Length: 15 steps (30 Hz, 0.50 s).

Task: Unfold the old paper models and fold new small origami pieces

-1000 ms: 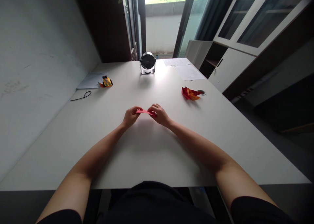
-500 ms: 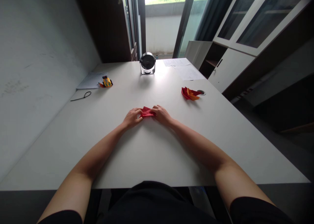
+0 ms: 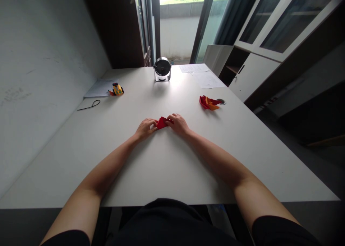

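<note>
A small folded piece of red paper (image 3: pixel 162 123) is held between my two hands, low over the middle of the white table (image 3: pixel 161 159). My left hand (image 3: pixel 147 127) pinches its left end with thumb and fingers. At the opposite end, my right hand (image 3: pixel 177 123) grips the paper in the same way. A peak of the red paper stands up between them. My fingers cover both of its ends. To the right lie red and orange folded paper pieces (image 3: pixel 208 103), bunched together.
A round black fan-like device (image 3: pixel 162 67) on a metal stand is at the back. Left are a yellow toy-like object (image 3: pixel 117 89), a black cable tie (image 3: pixel 90 105) and papers (image 3: pixel 99 88). More sheets (image 3: pixel 207 78) lie back right, and a round grommet (image 3: pixel 221 101) is set in the table.
The red paper has changed shape between my hands; a smoother, upright triangular face now shows. My right hand has shifted slightly up and left. Both hands keep their grip.
</note>
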{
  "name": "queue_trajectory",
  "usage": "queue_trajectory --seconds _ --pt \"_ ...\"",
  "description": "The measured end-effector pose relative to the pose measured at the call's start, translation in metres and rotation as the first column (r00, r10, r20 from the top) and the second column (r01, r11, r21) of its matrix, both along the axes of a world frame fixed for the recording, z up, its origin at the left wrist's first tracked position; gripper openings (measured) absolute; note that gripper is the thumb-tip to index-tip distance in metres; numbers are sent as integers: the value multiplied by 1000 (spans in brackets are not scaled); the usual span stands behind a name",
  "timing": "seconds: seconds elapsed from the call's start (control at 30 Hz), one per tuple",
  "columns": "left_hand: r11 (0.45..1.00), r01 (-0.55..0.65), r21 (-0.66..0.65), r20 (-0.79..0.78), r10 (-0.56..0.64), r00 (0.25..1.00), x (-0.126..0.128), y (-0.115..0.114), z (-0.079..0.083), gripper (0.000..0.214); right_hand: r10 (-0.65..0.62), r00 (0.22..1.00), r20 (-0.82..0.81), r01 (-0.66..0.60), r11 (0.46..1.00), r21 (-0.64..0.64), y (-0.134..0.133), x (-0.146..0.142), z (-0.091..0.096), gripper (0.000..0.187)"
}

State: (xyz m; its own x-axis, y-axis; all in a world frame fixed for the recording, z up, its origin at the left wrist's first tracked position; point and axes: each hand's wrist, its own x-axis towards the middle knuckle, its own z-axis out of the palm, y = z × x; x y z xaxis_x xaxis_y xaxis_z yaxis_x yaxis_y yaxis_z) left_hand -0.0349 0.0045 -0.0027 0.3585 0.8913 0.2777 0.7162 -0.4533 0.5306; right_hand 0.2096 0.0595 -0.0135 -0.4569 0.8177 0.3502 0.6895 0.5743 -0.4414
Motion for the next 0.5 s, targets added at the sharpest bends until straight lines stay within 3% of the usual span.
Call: queue_trajectory --seconds 0.1,0.2,0.33,0.5 --pt "999 -44 15 -3 44 999 2 -1 -1 30 -27 999 42 26 999 36 0 -1 -1 21" --pt "999 6 49 -58 -4 998 5 -1 -2 50 -47 996 75 43 997 60 0 -2 -2 24" --pt "993 115 32 -197 -107 975 9 0 -5 53 -55 995 82 48 996 80 0 -4 -3 28" --pt "989 133 -68 -304 -147 941 8 1 -9 61 -64 995 82 57 995 79 0 -4 -4 34"
